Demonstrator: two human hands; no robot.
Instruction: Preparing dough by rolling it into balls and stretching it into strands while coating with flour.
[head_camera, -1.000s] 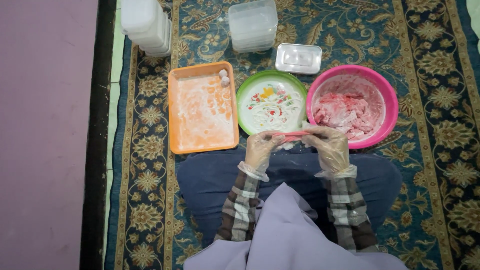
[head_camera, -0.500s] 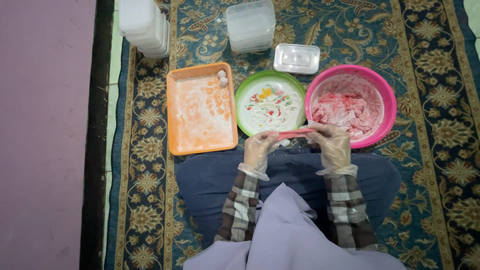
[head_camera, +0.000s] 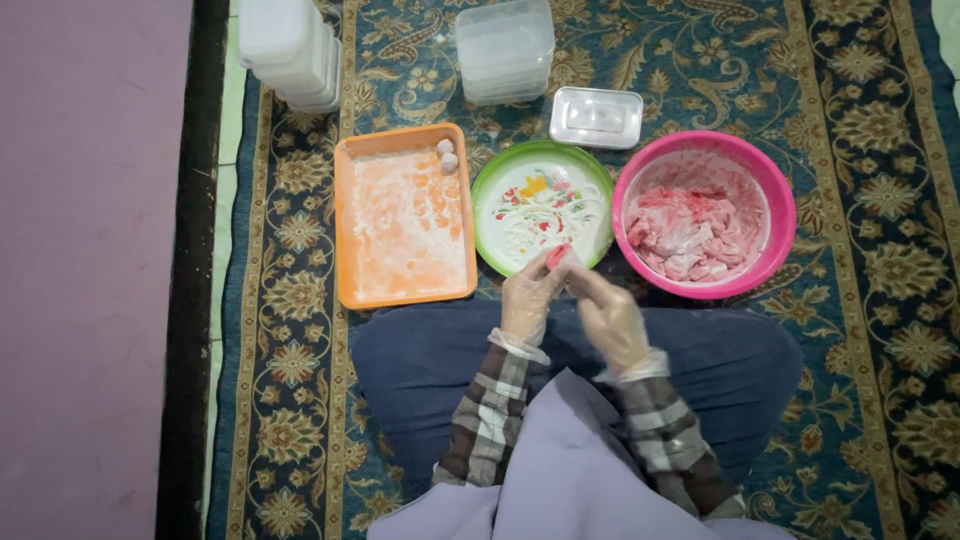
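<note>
Both gloved hands, left hand and right hand, pinch a small pink piece together in a tight grip. Just beyond it sits the green plate; the pink bowl is right.

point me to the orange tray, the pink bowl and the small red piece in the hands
orange tray (head_camera: 352, 225), head view, bare left rim.
pink bowl (head_camera: 785, 215), head view, right rim.
small red piece (head_camera: 556, 256), head view, its visible middle, pinched at the fingertips over the green plate's near edge.
</note>
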